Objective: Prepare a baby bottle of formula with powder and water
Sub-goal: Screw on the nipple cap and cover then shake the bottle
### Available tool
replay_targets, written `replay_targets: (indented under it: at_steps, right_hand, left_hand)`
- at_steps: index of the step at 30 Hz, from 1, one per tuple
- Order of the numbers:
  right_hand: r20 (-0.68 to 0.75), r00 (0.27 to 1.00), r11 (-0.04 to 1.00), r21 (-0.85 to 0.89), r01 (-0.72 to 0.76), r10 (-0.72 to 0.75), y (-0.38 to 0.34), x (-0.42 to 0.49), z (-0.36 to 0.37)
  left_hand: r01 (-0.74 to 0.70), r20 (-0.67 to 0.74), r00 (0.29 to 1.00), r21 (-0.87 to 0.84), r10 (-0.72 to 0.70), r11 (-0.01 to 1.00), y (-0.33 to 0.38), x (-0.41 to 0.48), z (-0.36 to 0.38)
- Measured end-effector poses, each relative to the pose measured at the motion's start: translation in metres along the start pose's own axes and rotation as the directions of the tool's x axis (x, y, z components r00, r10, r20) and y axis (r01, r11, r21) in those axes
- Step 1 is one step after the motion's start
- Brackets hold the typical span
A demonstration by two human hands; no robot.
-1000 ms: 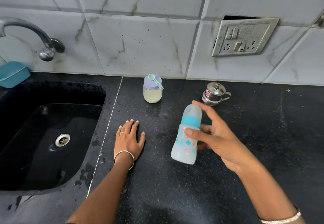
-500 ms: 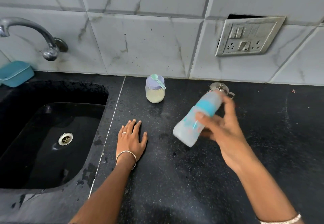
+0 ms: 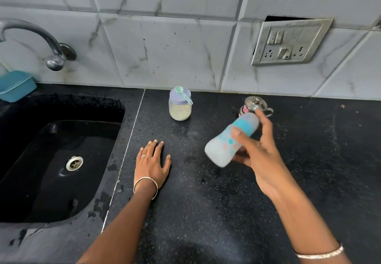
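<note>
The right hand (image 3: pixel 261 158) grips the bottle (image 3: pixel 231 141), tilted and blurred, above the counter (image 3: pixel 206 201) right of the jar (image 3: pixel 180 109). The left hand (image 3: pixel 151 162) lies flat on the counter, fingers straight, in front of the jar. A scoop (image 3: pixel 182 94) rests on the jar's lid.

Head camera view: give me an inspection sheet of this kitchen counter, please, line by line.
Surface: black speckled stone counter.
Job's things: translucent baby bottle with teal collar, tilted, lifted; clear powder jar, lilac lid on; green plastic scoop lying on that lid; small lidded steel pot behind.
Clutter: teal plastic tub beside the curved steel tap.
Hands: left hand flat on counter; right hand grips the bottle.
Cables: nothing seen.
Surroundings: black sink, grey marbled tiles, metal switch-and-socket plate.
</note>
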State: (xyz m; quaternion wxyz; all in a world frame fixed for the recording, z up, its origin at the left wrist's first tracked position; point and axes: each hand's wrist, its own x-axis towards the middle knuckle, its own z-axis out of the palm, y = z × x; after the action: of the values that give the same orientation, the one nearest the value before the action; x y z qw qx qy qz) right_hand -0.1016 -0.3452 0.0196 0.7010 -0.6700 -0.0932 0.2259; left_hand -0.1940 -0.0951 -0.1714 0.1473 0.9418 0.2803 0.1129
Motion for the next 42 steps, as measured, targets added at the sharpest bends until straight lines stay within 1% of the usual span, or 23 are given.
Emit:
replay_targets:
  at_steps: [1,2,5,6,10,11,14,15,18,20,22,24,25,26,29,30,33,34,37,38,39,41,42]
  right_hand:
    - [-0.011,1.0,0.999,0.023,0.024,-0.024,0.002,0.001,0.0]
    - [0.024,0.999,1.0,-0.008,0.026,-0.026,0.002,0.001,0.0]
    - [0.237,0.969,0.98,-0.198,-0.022,0.07,-0.006,-0.005,-0.006]
    - [0.248,0.966,0.978,-0.21,-0.015,0.068,-0.008,-0.005,-0.009]
    - [0.019,0.997,0.996,-0.04,0.079,-0.078,-0.005,0.005,-0.014]
    - [0.015,0.997,0.997,-0.036,0.075,-0.074,-0.001,0.006,-0.013]
    - [0.176,0.98,0.987,-0.152,-0.061,0.087,-0.001,-0.003,-0.01]
    - [0.176,0.979,0.983,-0.165,-0.076,0.106,-0.001,-0.004,-0.012]
    - [-0.015,1.0,0.999,-0.036,-0.002,0.002,0.0,0.002,-0.016]
    - [-0.06,0.997,0.999,0.011,0.042,-0.041,0.001,0.005,-0.016]
    - [0.055,0.998,0.996,-0.089,-0.019,0.024,-0.002,0.002,-0.015]
    - [0.225,0.963,0.971,-0.216,-0.097,0.146,-0.008,-0.002,-0.015]
    - [0.247,0.956,0.969,-0.223,-0.102,0.158,-0.008,-0.002,-0.016]
    - [0.224,0.965,0.976,-0.198,-0.091,0.135,-0.008,-0.001,-0.015]
    - [0.068,0.997,0.999,-0.033,-0.034,0.036,-0.002,0.002,-0.008]
    - [0.078,0.996,0.999,-0.042,-0.033,0.036,0.001,0.001,-0.005]
    - [0.259,0.952,0.976,-0.179,-0.121,0.165,0.002,-0.007,0.0]
    - [0.269,0.947,0.975,-0.181,-0.13,0.176,0.003,-0.008,0.0]
    - [0.12,0.988,0.995,-0.021,-0.097,0.099,0.005,-0.004,-0.001]
    - [0.098,0.993,0.998,-0.008,-0.068,0.069,0.006,-0.003,-0.001]
    - [0.12,0.991,0.997,-0.054,-0.057,0.063,0.005,-0.004,0.0]
    - [0.277,0.95,0.97,-0.231,-0.077,0.141,-0.001,-0.007,0.002]
    - [0.321,0.931,0.958,-0.276,-0.082,0.172,-0.002,-0.008,0.001]
  left_hand:
    - [0.0,0.001,1.0,0.0,0.0,1.0,0.0,0.0,0.0]
    - [-0.001,0.005,1.0,0.001,0.001,1.0,0.0,0.001,-0.001]
    - [-0.004,0.01,1.0,0.001,0.004,1.0,0.0,0.001,0.0]
    - [-0.004,0.008,1.0,0.004,0.004,1.0,0.0,0.001,0.0]
    - [-0.004,-0.017,1.0,0.001,0.004,1.0,-0.001,0.0,0.002]
    - [-0.005,-0.016,1.0,0.003,0.005,1.0,-0.001,0.001,0.002]
    - [-0.006,-0.018,1.0,0.006,0.006,1.0,-0.001,0.001,0.002]
    - [-0.007,-0.017,1.0,0.007,0.007,1.0,-0.001,0.001,0.002]
    - [-0.002,-0.023,1.0,0.0,0.002,1.0,-0.001,0.001,0.003]
    - [-0.002,-0.02,1.0,0.001,0.002,1.0,-0.001,0.0,0.002]
    - [-0.003,-0.016,1.0,0.004,0.003,1.0,0.0,0.0,0.001]
    - [-0.002,-0.012,1.0,0.008,0.003,1.0,0.0,0.001,0.001]
    - [-0.003,-0.009,1.0,0.008,0.003,1.0,0.001,0.0,0.0]
    - [-0.002,-0.011,1.0,0.007,0.002,1.0,0.0,0.0,0.0]
    - [-0.002,-0.015,1.0,0.009,0.003,1.0,-0.001,0.0,0.001]
    - [-0.003,-0.012,1.0,0.013,0.003,1.0,-0.001,0.001,0.001]
    - [-0.001,-0.007,1.0,0.015,0.001,1.0,0.0,0.001,0.001]
    - [0.0,-0.005,1.0,0.015,0.0,1.0,0.0,0.001,0.0]
    - [-0.001,-0.013,1.0,0.008,0.001,1.0,0.0,0.001,0.001]
    - [0.0,-0.017,1.0,0.001,0.0,1.0,0.0,0.001,0.001]
    - [0.0,-0.018,1.0,-0.004,0.0,1.0,0.0,0.0,0.002]
    - [0.001,-0.022,1.0,-0.007,-0.001,1.0,0.0,0.001,0.001]
    - [0.001,-0.02,1.0,-0.006,-0.001,1.0,0.0,0.0,0.001]
